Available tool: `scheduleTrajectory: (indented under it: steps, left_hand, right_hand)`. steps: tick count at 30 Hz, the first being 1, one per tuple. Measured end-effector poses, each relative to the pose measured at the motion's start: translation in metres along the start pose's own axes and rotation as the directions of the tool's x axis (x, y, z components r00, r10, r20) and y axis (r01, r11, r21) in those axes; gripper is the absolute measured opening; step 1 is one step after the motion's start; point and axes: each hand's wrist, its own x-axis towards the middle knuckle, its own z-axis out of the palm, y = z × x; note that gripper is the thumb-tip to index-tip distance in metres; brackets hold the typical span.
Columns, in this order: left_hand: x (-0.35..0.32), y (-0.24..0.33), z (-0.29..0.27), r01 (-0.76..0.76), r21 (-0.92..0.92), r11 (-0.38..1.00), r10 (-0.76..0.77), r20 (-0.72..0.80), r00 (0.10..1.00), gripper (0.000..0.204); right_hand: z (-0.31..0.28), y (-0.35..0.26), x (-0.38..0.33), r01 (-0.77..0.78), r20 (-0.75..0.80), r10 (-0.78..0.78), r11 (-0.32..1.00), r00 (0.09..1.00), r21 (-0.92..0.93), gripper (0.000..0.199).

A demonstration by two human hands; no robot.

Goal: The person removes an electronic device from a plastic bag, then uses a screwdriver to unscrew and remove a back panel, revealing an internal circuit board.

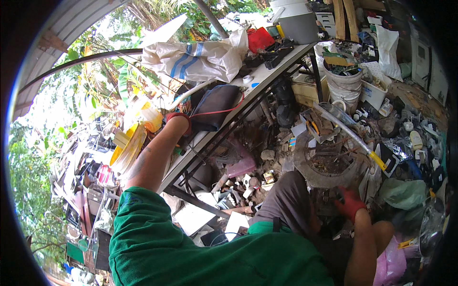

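Well, the red-gloved right hand [350, 204] is low by the knee, near a round ring [304, 162] (can't tell if it grips anything). Further up, the left hand [180, 121] is at the table [265, 75] beside dark cloth [217, 102] and red cord [225, 111], grip unclear. Nothing looks finished; plenty of loose scrap [251, 182] probably remains.
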Motion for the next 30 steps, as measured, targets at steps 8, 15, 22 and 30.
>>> scheduleTrajectory:
  steps: [8,15,22,30]
  left_hand:
    - [0.016,0.013,-0.006,-0.072,0.078,0.994,0.079,-0.081,0.994,0.044]
    - [0.000,-0.006,-0.010,0.041,0.042,0.998,-0.039,-0.047,0.998,0.058]
    - [-0.019,-0.045,-0.036,0.105,-0.131,0.986,-0.116,-0.084,0.990,0.048]
    - [-0.133,-0.078,-0.040,-0.660,-0.648,0.381,0.252,-0.614,0.748,0.037]
  right_hand:
    - [0.005,0.023,-0.005,0.045,-0.015,-0.045,0.999,0.999,0.004,0.066]
    - [0.006,0.016,-0.008,0.019,-0.009,-0.019,1.000,1.000,0.008,0.066]
    - [0.000,0.003,-0.012,0.019,-0.015,-0.018,1.000,1.000,0.024,0.065]
    - [0.018,0.013,0.004,0.209,-0.349,-0.122,0.951,0.929,0.226,0.059]
